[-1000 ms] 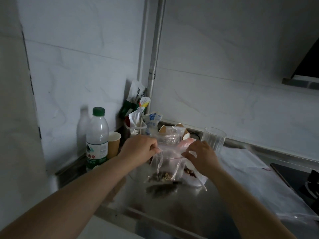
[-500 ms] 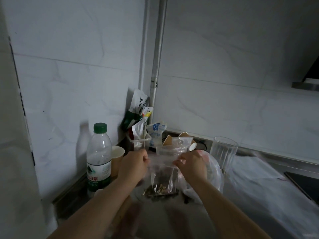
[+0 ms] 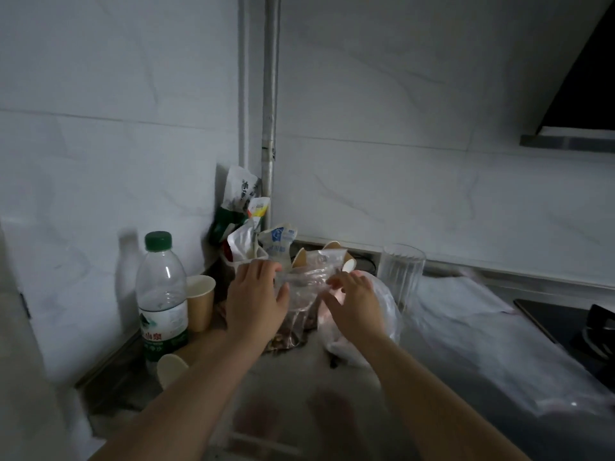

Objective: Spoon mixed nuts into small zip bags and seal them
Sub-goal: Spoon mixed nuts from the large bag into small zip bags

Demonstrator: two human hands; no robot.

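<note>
The grey stone-look worktop (image 3: 332, 387) fills the lower half of the view and meets pale marble-look wall tiles (image 3: 416, 194) behind. A crumpled clear plastic sheet (image 3: 492, 344) lies across the worktop at about 4 o'clock from the middle. At 9 o'clock stands a clear plastic water bottle with a green cap (image 3: 162, 301), upright, with a tan paper cup (image 3: 200, 302) just beside it on its right. At 2 o'clock from the hands stands a ribbed clear drinking glass (image 3: 402, 274). A white thin plastic bag (image 3: 382, 314) sits on the worktop under the right forearm. In the corner at 12 o'clock, opened foil snack packets (image 3: 244, 221) lean together.

The small clear zip bag (image 3: 299, 294) is held upright in the middle, its bottom touching the worktop, with brown mixed nuts (image 3: 286, 337) pooled in its lower part. The left hand (image 3: 256, 301) holds the bag's left top edge, thumb towards the plastic, fingers bent over the rim. The right hand (image 3: 352, 301) touches the bag's right top edge with its fingertips; whether it pinches there I cannot tell, as the plastic is blurred.
</note>
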